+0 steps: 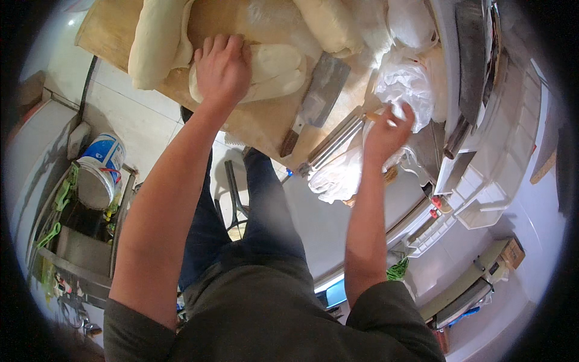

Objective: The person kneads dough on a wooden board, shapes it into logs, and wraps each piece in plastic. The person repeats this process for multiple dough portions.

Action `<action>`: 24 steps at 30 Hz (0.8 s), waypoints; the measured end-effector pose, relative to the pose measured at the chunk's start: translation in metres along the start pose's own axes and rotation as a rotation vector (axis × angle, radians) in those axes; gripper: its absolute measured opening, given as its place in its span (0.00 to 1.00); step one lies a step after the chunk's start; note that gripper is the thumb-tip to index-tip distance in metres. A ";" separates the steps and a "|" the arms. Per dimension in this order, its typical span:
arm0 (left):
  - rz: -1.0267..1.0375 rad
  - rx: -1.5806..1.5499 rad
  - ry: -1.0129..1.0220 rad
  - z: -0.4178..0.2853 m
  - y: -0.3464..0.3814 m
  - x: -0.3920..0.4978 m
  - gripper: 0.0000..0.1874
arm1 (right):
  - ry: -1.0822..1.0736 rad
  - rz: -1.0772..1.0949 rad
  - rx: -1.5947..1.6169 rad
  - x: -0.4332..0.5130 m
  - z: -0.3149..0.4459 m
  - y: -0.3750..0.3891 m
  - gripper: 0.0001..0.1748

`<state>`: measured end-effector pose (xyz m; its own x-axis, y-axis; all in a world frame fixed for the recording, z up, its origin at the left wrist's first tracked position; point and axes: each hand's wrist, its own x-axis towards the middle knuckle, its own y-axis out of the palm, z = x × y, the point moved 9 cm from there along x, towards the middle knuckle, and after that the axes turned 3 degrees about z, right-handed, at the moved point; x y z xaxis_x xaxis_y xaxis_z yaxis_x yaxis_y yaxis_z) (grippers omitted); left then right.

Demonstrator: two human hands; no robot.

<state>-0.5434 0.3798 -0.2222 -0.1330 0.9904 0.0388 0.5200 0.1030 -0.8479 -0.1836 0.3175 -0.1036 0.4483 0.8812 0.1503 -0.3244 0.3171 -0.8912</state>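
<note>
My left hand (225, 68) lies over one end of a flattened, folded piece of dough (276, 68) on a wooden board (258, 122). Its fingers bend over the far side, so whether they grip the dough is hidden. My right hand (388, 131) hovers by a crumpled white plastic bag (402, 86), thumb and fingers apart, with nothing seen held. A Chinese cleaver (328, 90) rests flat between my hands, its wooden handle towards me. Beyond my left hand is a thick dough roll (156, 43); another dough log (330, 22) sits farther right.
A metal bar (337, 140) lies along the board's right side, beside another white plastic bag (339, 176). Down on the left, a blue and white bucket (97, 172) tilts by a metal rack (120, 221). White plastic baskets (484, 199) stand at the right.
</note>
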 end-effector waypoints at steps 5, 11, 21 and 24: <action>-0.019 0.005 0.032 0.000 -0.001 0.001 0.12 | -0.052 -0.099 -0.718 0.071 -0.104 -0.052 0.49; -0.066 -0.053 0.050 0.004 -0.003 -0.004 0.14 | 0.235 0.154 0.041 0.096 -0.067 -0.020 0.32; -0.073 -0.489 -0.074 0.008 -0.042 -0.015 0.21 | -0.675 0.163 -0.012 -0.064 0.084 -0.020 0.17; 0.163 -1.082 -0.472 0.003 -0.031 -0.053 0.24 | -0.873 0.410 -0.027 -0.120 0.106 0.011 0.15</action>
<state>-0.5550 0.3241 -0.1997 -0.1789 0.8903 -0.4187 0.9710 0.2283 0.0705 -0.3295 0.2522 -0.0864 -0.4770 0.8752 0.0808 -0.2938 -0.0721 -0.9532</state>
